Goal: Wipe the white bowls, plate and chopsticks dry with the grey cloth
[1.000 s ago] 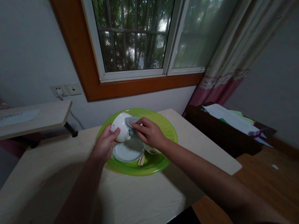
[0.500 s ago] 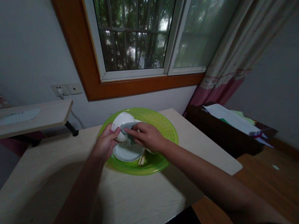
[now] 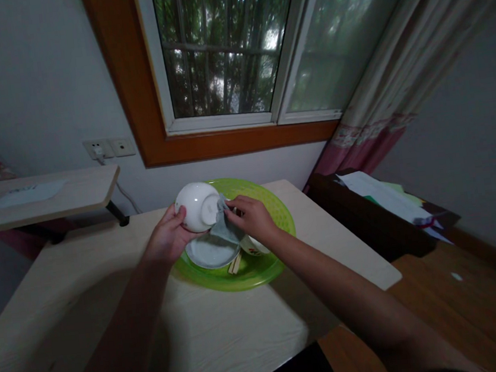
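Observation:
My left hand (image 3: 167,238) grips a white bowl (image 3: 195,206), held tipped on its side above the left part of a round green basket tray (image 3: 273,214). My right hand (image 3: 251,216) pinches a grey cloth (image 3: 224,227) pressed against the bowl's base. Under the two hands, inside the tray, lies a white plate (image 3: 211,253). A second small bowl (image 3: 255,246) sits partly hidden beneath my right wrist, and the ends of wooden chopsticks (image 3: 234,264) stick out at the plate's front edge.
The tray rests on a pale wooden table (image 3: 111,321) below a wood-framed window (image 3: 232,50). A narrow side table (image 3: 52,196) stands at the left. A dark box with papers (image 3: 380,207) sits on the wooden floor at the right, beside a curtain (image 3: 396,73).
The bowl has been lifted and turned left, its base now facing my right hand. My right hand slid the cloth from the bowl's side to its base.

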Motion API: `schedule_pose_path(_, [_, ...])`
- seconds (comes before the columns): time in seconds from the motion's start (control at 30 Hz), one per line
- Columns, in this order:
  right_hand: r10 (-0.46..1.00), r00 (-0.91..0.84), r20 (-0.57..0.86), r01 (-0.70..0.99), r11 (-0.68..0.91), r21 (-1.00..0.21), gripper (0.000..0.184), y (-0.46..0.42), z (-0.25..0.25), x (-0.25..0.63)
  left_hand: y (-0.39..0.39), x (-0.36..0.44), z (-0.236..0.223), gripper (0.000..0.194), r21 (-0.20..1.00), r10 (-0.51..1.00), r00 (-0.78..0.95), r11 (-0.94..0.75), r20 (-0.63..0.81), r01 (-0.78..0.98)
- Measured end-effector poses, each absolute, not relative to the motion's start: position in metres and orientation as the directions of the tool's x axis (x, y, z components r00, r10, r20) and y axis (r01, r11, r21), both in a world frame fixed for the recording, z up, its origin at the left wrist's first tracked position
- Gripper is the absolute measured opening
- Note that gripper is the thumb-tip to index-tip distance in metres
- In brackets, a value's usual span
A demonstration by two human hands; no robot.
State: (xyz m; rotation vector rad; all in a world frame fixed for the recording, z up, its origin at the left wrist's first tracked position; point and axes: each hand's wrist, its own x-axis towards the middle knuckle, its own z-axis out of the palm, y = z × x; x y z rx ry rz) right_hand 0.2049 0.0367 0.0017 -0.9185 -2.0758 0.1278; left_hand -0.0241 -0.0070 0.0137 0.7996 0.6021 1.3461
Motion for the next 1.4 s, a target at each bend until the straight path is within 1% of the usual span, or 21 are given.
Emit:
schedule_pose_path(0.1, [0.675,-0.425,0.603,0.569,0.718,-0.401,0.011,0.034,0.003,0.204,-0.007,-0.025,0.015,0.034,0.782,0.99,0.126,0.031,0.06,-0.622])
schedule_pose_path(0.17, [0.655,-0.487,0.578,0.551,0.744,-0.378,0.01,0.033,0.002,0.204,-0.007,-0.025,0.017,0.03,0.778,0.993,0.104,0.025,0.053,-0.628])
schedule_pose_path(0.3, [0.553,-0.594,0.584,0.492,0.824,-0.281,0.014,0.032,-0.002,0.203,-0.007,-0.024,0.016,0.025,0.774,0.993,0.098,0.015,0.06,-0.633])
schedule_pose_path(0.47, [0.381,-0.69,0.615,0.378,0.915,-0.143,0.019,0.025,-0.001,0.199,-0.005,-0.022,0.01,0.027,0.792,0.986,0.125,-0.009,0.108,-0.61])
schedule_pose_path(0.57, [0.292,-0.725,0.624,0.345,0.938,-0.037,0.02,0.02,0.003,0.197,-0.004,-0.019,0.007,0.03,0.818,0.982,0.137,-0.027,0.129,-0.574])
schedule_pose_path(0.63, [0.257,-0.735,0.628,0.339,0.941,0.012,0.02,0.018,0.005,0.196,-0.004,-0.017,0.007,0.033,0.843,0.983,0.137,-0.034,0.126,-0.537])
schedule_pose_path(0.7, [0.237,-0.73,0.641,0.34,0.94,0.04,0.02,0.017,0.007,0.197,-0.006,-0.015,0.007,0.033,0.872,0.986,0.126,-0.033,0.108,-0.488])
schedule_pose_path(0.8, [0.235,-0.712,0.662,0.353,0.935,0.048,0.02,0.017,0.006,0.198,-0.008,-0.013,0.009,0.031,0.898,0.99,0.108,-0.038,0.095,-0.439])
schedule_pose_path(0.9, [0.288,-0.684,0.67,0.393,0.92,0.006,0.022,0.017,0.005,0.2,-0.01,-0.012,0.011,0.027,0.904,0.988,0.124,-0.031,0.093,-0.425])
schedule_pose_path(1.03, [0.394,-0.553,0.734,0.465,0.877,-0.121,0.023,0.018,0.006,0.202,-0.011,-0.011,0.012,0.024,0.909,0.981,0.175,-0.007,0.088,-0.416])
schedule_pose_path(1.13, [0.47,-0.401,0.786,0.502,0.831,-0.241,0.023,0.022,0.01,0.204,-0.01,-0.012,0.011,0.025,0.909,0.977,0.196,0.004,0.086,-0.417])
schedule_pose_path(1.23, [0.546,-0.183,0.817,0.528,0.756,-0.387,0.019,0.029,0.015,0.209,-0.009,-0.014,0.01,0.028,0.912,0.979,0.195,0.022,0.064,-0.41])
schedule_pose_path(1.33, [0.611,0.035,0.791,0.546,0.651,-0.527,0.016,0.038,0.018,0.215,-0.009,-0.015,0.008,0.031,0.916,0.981,0.184,0.021,0.058,-0.401])
schedule_pose_path(1.4, [0.624,0.122,0.772,0.536,0.613,-0.58,0.016,0.042,0.018,0.219,-0.01,-0.016,0.009,0.032,0.918,0.983,0.175,0.014,0.06,-0.395])
